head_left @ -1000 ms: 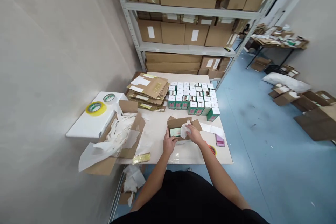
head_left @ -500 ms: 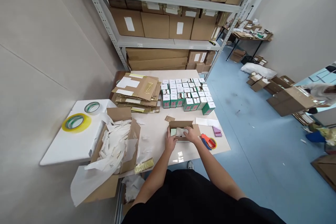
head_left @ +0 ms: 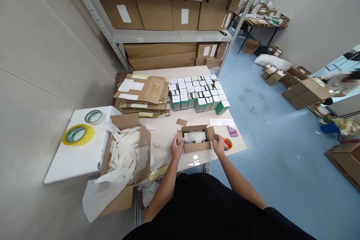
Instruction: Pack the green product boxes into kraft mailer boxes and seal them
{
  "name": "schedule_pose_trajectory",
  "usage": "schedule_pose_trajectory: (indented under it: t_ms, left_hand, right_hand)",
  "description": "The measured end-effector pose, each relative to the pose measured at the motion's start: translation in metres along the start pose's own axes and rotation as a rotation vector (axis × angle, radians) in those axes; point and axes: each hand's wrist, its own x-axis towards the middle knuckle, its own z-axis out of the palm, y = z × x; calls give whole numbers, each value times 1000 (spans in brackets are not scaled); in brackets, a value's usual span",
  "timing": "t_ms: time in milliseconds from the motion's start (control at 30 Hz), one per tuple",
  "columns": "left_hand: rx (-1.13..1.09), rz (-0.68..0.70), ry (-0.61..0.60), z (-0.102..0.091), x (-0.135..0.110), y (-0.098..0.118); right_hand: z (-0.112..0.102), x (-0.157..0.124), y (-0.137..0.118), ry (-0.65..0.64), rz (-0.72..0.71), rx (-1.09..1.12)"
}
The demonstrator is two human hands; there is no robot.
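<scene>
A small open cardboard box (head_left: 197,147) stands on the table in front of me with its flaps spread. White paper (head_left: 194,136) lies inside it, over contents I can only partly see. My left hand (head_left: 177,147) pinches the flap at the box's left end. At the opposite end my right hand (head_left: 218,145) grips the right flap. Scissors (head_left: 228,143) with red and yellow handles lie just beyond the right hand, partly covered by it. Behind the box are rows of small white and green cartons (head_left: 197,95).
A larger carton (head_left: 144,150) full of white paper strips is on the left, near tape rolls (head_left: 78,135) on a white block (head_left: 75,161). Flattened cardboard (head_left: 140,90) is stacked at the back left. Shelving (head_left: 168,36) rises behind the table (head_left: 165,157). Another person (head_left: 341,82) is at far right.
Both hands have come out of the box and moved apart to its end flaps. The flaps now stand spread and the white paper shows inside. The view has shifted slightly.
</scene>
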Motion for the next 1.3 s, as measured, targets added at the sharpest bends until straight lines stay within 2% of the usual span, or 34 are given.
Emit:
schedule_pose_trajectory:
  t_ms: [67, 133, 200, 300, 400, 600, 667, 767, 967, 1033, 1100, 1167, 1300]
  left_hand:
    - [74, 108, -115, 4, -7, 8]
    - [197, 202, -286, 10, -14, 12]
    - [326, 215, -409, 15, -20, 13]
    - [398, 177, -460, 21, -22, 9]
    - [326, 159, -490, 22, -19, 6]
    - [218, 60, -536, 17, -7, 8]
    - [168, 17, -570, 12, -2, 11]
    - [110, -7, -545, 2, 5, 18]
    - [179, -41, -193, -2, 4, 44]
    - [288, 2, -98, 0, 3, 58]
    - [444, 68, -35, 2, 8, 74]
    - [602, 135, -79, 1, 17, 90]
    - [840, 174, -327, -2, 38, 113]
  right_hand:
    - [1, 0, 8, -5, 87, 5]
    - [3, 1, 14, -77, 148, 13]
    - [5, 2, 18, -173, 164, 13]
    - [5, 5, 21, -268, 148, 12]
    - [3, 6, 22, -346, 88, 47]
    - [8, 0, 23, -717, -171, -9]
    - [9, -1, 22, -714, -209, -32]
    - [8, 1, 18, -579, -170, 1]
    - [9, 16, -1, -366, -29, -106]
    - [13, 22, -8, -337, 58, -158]
    - [16, 27, -13, -364, 165, -189]
    - [18, 33, -16, -415, 245, -211]
    - [17, 41, -16, -477, 287, -266]
